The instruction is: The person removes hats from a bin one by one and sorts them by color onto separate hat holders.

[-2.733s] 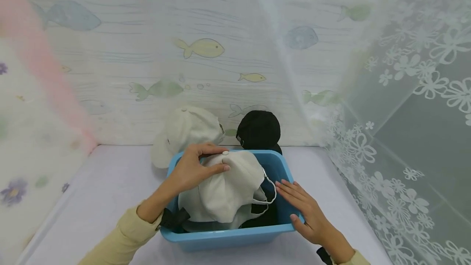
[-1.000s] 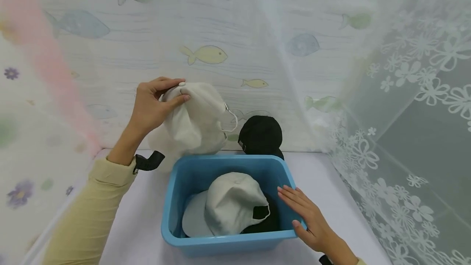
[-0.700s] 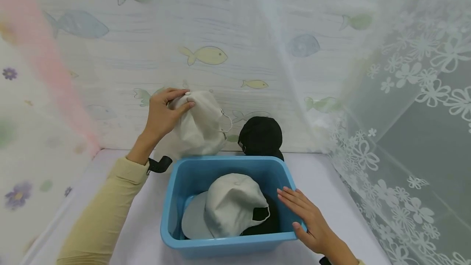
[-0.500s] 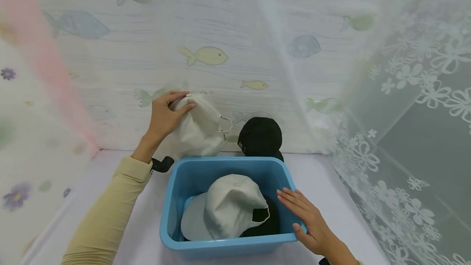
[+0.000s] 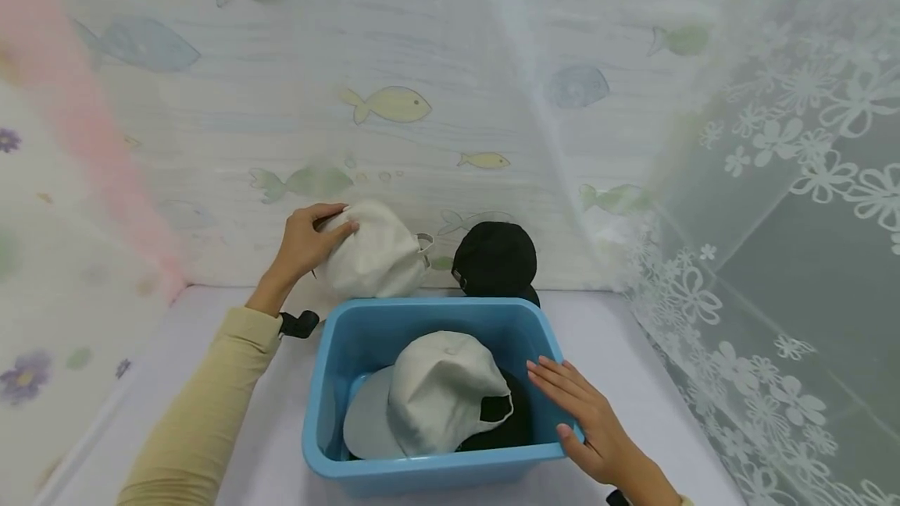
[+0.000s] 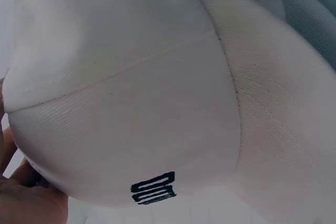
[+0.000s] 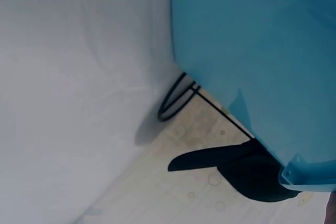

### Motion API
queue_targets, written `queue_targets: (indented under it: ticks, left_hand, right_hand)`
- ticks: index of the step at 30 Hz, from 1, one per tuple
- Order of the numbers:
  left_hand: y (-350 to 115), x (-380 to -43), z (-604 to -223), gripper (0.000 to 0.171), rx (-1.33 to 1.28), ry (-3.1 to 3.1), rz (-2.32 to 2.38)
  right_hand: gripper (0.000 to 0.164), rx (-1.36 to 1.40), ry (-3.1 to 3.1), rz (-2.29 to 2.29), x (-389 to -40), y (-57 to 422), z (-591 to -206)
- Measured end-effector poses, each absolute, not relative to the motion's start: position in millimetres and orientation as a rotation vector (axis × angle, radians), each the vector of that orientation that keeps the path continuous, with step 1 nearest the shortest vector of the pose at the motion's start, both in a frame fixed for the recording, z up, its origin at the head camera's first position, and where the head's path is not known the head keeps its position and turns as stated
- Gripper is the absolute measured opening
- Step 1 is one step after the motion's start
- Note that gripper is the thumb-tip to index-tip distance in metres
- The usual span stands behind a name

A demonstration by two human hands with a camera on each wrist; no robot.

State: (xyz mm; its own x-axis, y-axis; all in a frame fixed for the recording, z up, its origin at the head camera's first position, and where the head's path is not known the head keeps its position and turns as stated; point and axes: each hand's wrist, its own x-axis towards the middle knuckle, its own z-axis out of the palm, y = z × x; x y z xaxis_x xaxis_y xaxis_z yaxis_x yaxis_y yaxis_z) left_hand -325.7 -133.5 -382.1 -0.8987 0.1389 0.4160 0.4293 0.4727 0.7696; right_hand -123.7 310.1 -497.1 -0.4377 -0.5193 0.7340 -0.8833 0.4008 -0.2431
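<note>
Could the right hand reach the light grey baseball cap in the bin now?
Probably yes: the right hand rests against the blue plastic bin, and nothing lies over the light grey baseball cap below its open top.

Place: kinda homey curtained-off nook, can't tell which room
Far: fish-print curtain [image 5: 464, 45]
Left: flowery curtain [image 5: 63, 295]
Right: flower lace [image 5: 824, 170], grey tiles [image 5: 808, 240] showing through
Surface: white cloth [image 5: 605, 334]

White cap [image 5: 374, 250] in left hand [image 5: 304, 242] now behind bin [image 5: 432, 473]
</note>
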Motion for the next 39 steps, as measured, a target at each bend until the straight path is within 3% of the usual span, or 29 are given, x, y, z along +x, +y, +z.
queue_targets:
  ticks: [18, 24, 30, 35, 39]
  left_hand:
    - [-145, -322, -396, 0.058, -0.504, -2.326, -1.468]
    - [-161, -309, -403, 0.050, -0.420, -2.182, -1.471]
    - [-196, -278, -438, 0.042, -0.126, -2.187, -1.463]
    - [-215, -259, -466, 0.057, 0.188, -2.325, -1.666]
    - [-217, -257, -485, 0.064, 0.337, -2.329, -2.006]
  right_hand:
    - [0.053, 1.201, -2.099, 0.842, -126, 311, -498]
    - [0.061, 1.208, -2.227, 0.641, -124, 317, -485]
    - [0.063, 1.215, -2.506, 0.503, -124, 319, -452]
    - [0.062, 1.121, -2.824, 0.566, -138, 294, -394]
    - [0.061, 1.151, -2.961, 0.700, -171, 261, -348]
